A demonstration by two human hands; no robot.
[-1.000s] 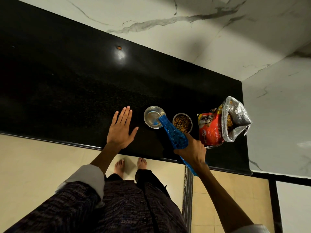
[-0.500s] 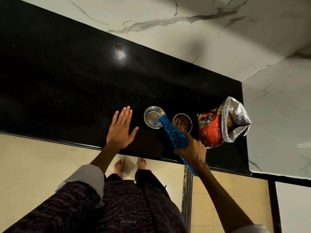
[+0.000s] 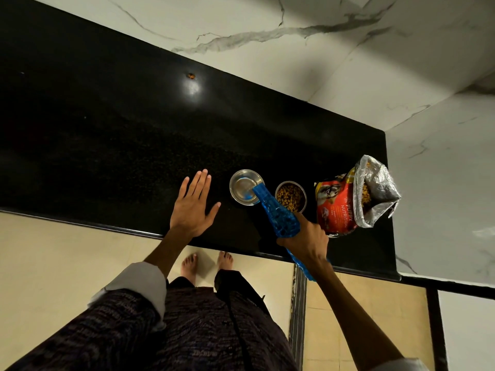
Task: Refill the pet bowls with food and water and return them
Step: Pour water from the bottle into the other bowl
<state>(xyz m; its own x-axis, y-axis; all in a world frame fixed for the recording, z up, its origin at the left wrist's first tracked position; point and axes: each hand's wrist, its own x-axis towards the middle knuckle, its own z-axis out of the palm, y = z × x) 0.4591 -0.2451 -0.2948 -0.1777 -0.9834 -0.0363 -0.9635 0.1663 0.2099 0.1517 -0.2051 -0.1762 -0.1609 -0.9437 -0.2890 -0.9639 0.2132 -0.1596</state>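
Two steel pet bowls stand side by side on the black countertop (image 3: 107, 145). The left bowl (image 3: 242, 186) holds some water; the right bowl (image 3: 290, 196) is full of brown kibble. My right hand (image 3: 308, 238) grips a blue plastic bottle (image 3: 276, 214), tilted so its mouth hangs over the near rim of the left bowl. My left hand (image 3: 193, 207) lies flat on the counter, fingers straight and spread, a little left of the water bowl.
An open red pet food bag (image 3: 348, 202) with a silver lining stands right of the kibble bowl, near the counter's right end. Marble walls close the back and right. A small orange speck (image 3: 191, 75) lies far back. My bare feet are below the counter edge.
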